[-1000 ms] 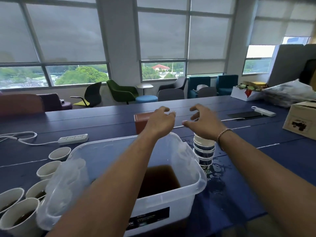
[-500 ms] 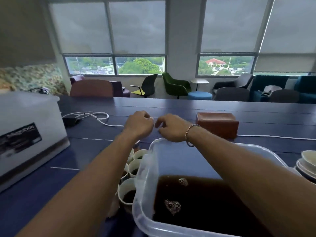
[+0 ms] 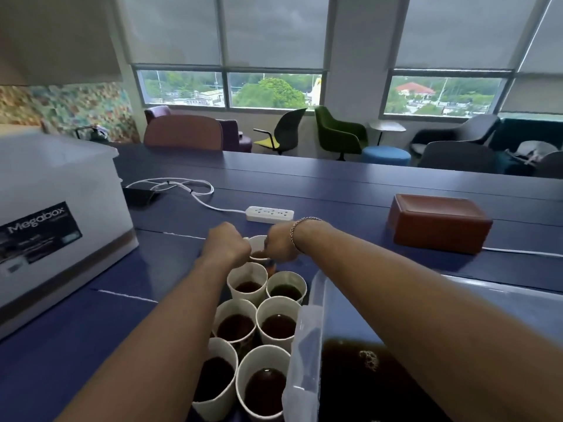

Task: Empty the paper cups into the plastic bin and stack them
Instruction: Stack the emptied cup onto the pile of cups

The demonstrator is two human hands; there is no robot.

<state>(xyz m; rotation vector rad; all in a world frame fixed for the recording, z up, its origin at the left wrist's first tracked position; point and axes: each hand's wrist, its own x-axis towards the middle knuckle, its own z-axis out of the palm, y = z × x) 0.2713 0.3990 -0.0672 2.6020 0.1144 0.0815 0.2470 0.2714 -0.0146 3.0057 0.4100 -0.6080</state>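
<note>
The far cup (image 3: 257, 247), a white paper cup with a little dark liquid in its bottom, stands at the back of the group, caught between the person's two hands. The left hand (image 3: 228, 245) is curled in a loose fist against its left side and the right hand (image 3: 281, 244) is curled against its right side. Both close narrowly round the cup, though the fingertips are hidden behind the knuckles. A thin bracelet (image 3: 297, 231) circles the right wrist. Nearer the person stand six more paper cups (image 3: 247, 284) in three pairs, packed rim to rim, each holding dark brown liquid. The nearest pair sits fullest, and the cups on the right side stand just beside the plastic bin (image 3: 308, 327). That clear bin takes up the lower right and holds a pool of the same dark liquid (image 3: 359, 391) with a patch of bubbles on top, and the right forearm reaches across it. All of this rests on a dark blue tabletop (image 3: 320, 190). Behind the hands lies a white power strip (image 3: 270, 214), its white cable (image 3: 170, 184) looping away to the left. To the right sits a reddish-brown box (image 3: 438, 226), well apart from the cups. At the left edge stands a big white storage box (image 3: 54, 214) with a black label reading Megabox. Beyond the tabletop are chairs (image 3: 286, 129) in black, green and maroon under windows with grey blinds drawn most of the way down.
</note>
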